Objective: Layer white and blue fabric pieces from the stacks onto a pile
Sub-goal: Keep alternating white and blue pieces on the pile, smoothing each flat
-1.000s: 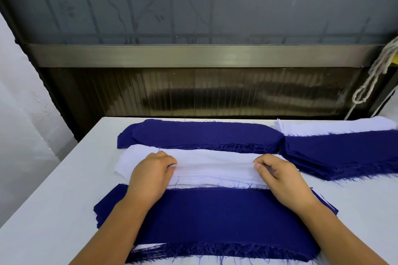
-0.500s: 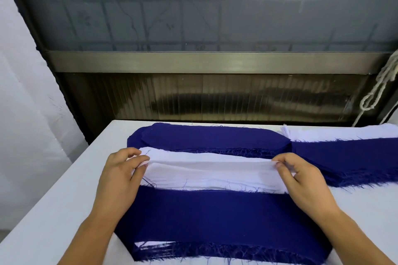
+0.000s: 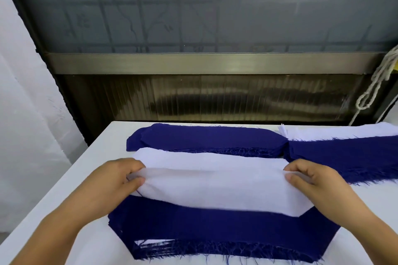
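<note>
A white table (image 3: 53, 180) fills the lower view, its far edge against a wall with a brushed metal rail (image 3: 215, 63) and a dark ribbed panel (image 3: 215, 97) below it. A knotted pale cord (image 3: 374, 84) hangs at the right, and a white curtain (image 3: 23, 103) hangs at the left.

At the back of the table lies a blue fabric stack (image 3: 206, 136), long axis left to right, with rounded ends and a frayed near edge. Its right end touches a second blue stack (image 3: 349, 155) that runs off the right edge of the view. Behind that one a white fabric stack (image 3: 344, 130) shows as a narrow strip.

In front sits the white stack (image 3: 193, 157) just beside the back blue stack. Nearest the person is the pile (image 3: 215, 232), topped in blue with white layers showing at its frayed near edge.

The white fabric piece (image 3: 215, 187) is held above the gap, its lower edge hanging over the far part of the pile. Its long axis runs left to right, roughly level. The left hand (image 3: 112, 183) pinches its left end between thumb and curled fingers; the right hand (image 3: 318, 187) pinches the right end likewise. Nothing lies between the piece and the pile.
</note>
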`<control>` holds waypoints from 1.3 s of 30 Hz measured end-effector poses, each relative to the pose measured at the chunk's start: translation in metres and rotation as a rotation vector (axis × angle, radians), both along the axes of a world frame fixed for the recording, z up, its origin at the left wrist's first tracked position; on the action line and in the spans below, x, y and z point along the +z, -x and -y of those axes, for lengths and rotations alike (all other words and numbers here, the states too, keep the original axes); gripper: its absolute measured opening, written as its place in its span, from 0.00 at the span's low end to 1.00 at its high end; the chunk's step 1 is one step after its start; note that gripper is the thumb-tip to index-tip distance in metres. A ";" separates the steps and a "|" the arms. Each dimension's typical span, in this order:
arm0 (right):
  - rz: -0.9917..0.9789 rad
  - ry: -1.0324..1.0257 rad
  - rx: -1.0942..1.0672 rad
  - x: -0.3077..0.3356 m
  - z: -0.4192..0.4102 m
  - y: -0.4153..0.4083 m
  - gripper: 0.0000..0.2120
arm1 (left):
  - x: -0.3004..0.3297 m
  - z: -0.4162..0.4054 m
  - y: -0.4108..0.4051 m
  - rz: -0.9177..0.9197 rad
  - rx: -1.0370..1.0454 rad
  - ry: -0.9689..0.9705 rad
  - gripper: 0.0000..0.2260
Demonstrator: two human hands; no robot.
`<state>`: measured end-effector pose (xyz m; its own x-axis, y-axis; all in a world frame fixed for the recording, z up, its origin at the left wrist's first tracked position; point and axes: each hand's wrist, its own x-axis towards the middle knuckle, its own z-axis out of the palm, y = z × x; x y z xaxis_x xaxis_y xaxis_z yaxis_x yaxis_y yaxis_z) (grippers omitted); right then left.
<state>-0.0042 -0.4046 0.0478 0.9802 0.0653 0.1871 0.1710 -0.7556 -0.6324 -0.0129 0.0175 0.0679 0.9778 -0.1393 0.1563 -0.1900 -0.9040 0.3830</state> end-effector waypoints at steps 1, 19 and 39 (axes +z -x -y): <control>0.080 -0.040 -0.023 0.000 -0.003 0.003 0.05 | -0.001 0.002 0.000 0.086 0.024 0.047 0.08; 0.591 0.167 0.288 -0.065 0.008 0.050 0.17 | -0.090 -0.022 0.037 0.471 -0.347 0.110 0.09; 0.597 0.164 0.293 -0.071 0.011 0.050 0.15 | -0.089 -0.017 0.029 0.680 -0.233 0.019 0.13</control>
